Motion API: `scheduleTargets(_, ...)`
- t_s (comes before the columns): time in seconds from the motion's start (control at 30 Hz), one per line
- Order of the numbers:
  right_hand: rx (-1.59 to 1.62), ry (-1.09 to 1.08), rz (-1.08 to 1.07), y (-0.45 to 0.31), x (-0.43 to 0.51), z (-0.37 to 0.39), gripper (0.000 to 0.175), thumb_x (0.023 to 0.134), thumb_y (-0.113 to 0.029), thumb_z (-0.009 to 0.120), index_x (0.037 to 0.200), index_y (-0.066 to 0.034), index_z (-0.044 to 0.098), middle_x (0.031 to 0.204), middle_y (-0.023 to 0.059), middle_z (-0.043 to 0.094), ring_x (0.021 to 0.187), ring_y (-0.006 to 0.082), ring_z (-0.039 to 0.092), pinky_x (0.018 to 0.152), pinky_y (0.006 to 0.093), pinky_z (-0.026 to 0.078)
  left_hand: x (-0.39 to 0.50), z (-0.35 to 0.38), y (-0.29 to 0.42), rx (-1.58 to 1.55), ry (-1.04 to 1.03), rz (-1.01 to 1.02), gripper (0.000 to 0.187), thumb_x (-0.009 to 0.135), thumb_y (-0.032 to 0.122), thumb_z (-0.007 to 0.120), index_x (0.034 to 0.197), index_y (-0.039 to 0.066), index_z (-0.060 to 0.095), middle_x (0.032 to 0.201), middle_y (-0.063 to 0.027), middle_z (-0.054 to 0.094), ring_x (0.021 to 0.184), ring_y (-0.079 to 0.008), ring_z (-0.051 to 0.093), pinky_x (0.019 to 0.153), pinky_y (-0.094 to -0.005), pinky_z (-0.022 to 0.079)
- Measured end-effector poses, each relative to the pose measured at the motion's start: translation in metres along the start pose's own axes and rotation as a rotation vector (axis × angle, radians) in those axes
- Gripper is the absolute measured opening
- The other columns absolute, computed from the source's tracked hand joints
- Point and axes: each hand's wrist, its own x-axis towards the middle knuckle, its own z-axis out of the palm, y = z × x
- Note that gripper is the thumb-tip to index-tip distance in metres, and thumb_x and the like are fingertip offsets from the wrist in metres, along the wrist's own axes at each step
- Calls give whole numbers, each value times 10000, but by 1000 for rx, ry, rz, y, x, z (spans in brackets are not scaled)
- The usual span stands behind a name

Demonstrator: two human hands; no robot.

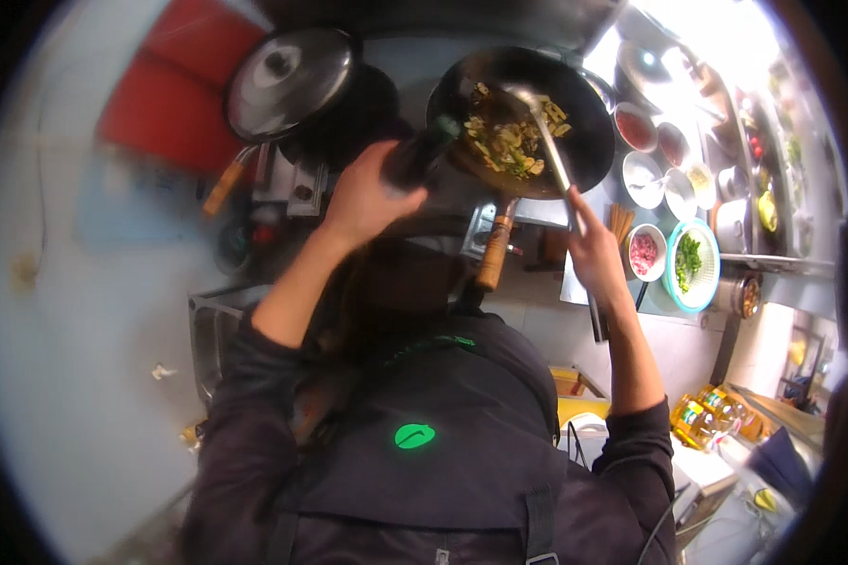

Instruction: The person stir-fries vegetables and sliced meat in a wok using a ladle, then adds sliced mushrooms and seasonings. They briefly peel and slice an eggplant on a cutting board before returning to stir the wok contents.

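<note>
A dark bottle [418,157] with a greenish top is gripped in my left hand [367,191], tilted towards the left rim of a black wok [590,134]. Whether anything pours from it I cannot tell. Sliced, browned food with green pieces [512,145] lies in the wok. My right hand [597,247] holds the long handle of a metal ladle [555,152], whose head rests among the food. The wok's wooden handle [495,254] points towards me, between my two hands, with neither hand on it.
Left of the wok, a metal lid [290,85] covers part of another dark pan with a wooden handle [225,187]. To the right stand bowls of red seasoning [634,127], a bowl of raw meat [643,253] and a basket [710,265] of chopped greens. Oil bottles [699,420] stand lower right.
</note>
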Motion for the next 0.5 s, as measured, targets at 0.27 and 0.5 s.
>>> scheduleTargets(0.27,23,30,-111,105,5,10,538,1057,-180,561,1584,-85,505,1339,172,691,1024,240,706,861,380,597,-346,-71,-121,-218,699,-541,655,800,236,924,1320,10,595,1238,-101,675,1156,-201,647,1046,-377,503)
scheduleTargets(0.5,230,47,-36,47,49,68,529,1089,-325,562,1560,-90,512,1173,120,686,874,204,686,720,376,596,-689,-157,-214,-9,1819,-1025,730,793,235,921,1372,-29,564,1270,-170,657,1146,-270,661,1046,-415,514)
